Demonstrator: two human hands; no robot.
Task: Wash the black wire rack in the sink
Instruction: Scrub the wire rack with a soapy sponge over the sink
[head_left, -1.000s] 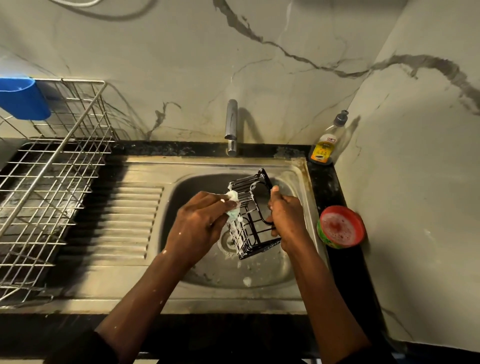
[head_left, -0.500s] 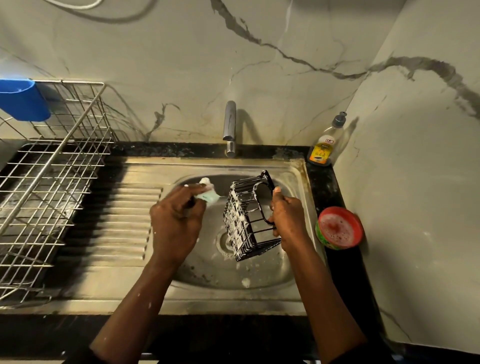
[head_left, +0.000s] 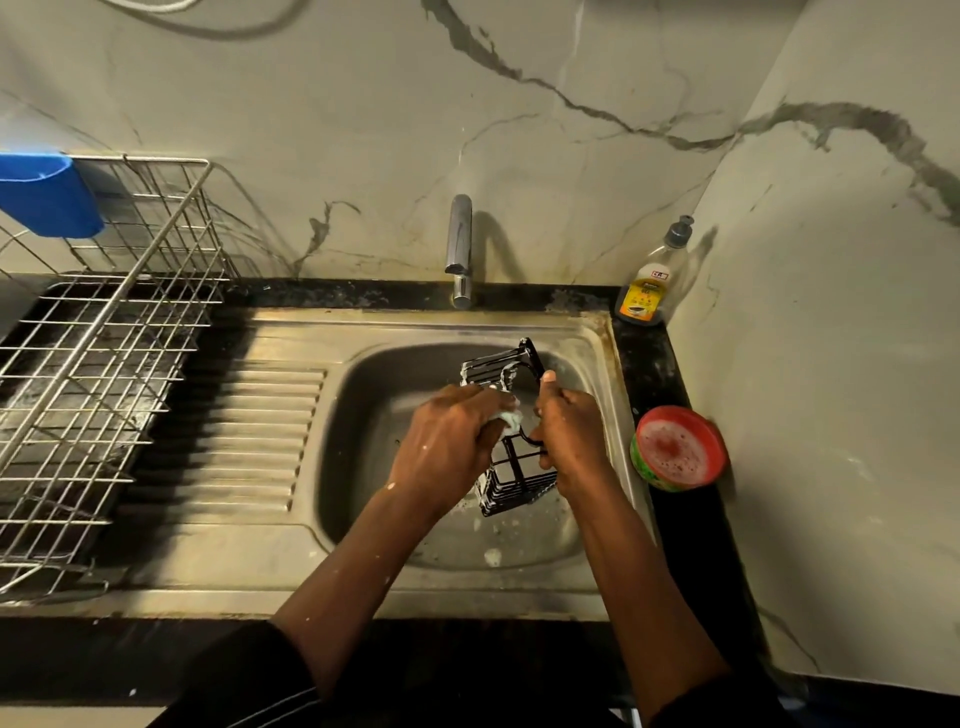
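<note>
two grips: right hand (head_left: 569, 436) clasps black wire rack (head_left: 511, 488); left hand (head_left: 447, 447) pinches sponge (head_left: 511, 420) against it.

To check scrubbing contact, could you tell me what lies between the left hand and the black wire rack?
A pale soapy pad, which the left hand holds against the rack; head view.

A stainless steel sink (head_left: 363, 327) with a ribbed drainboard is set into the black stone tabletop (head_left: 660, 364). On its right strip, a clear yellow-labelled soap bottle (head_left: 647, 291) is stood at the back corner and a round red-topped green tub (head_left: 678, 449) is placed nearer. A silver wire dish drainer (head_left: 93, 374) is set at the left end.
</note>
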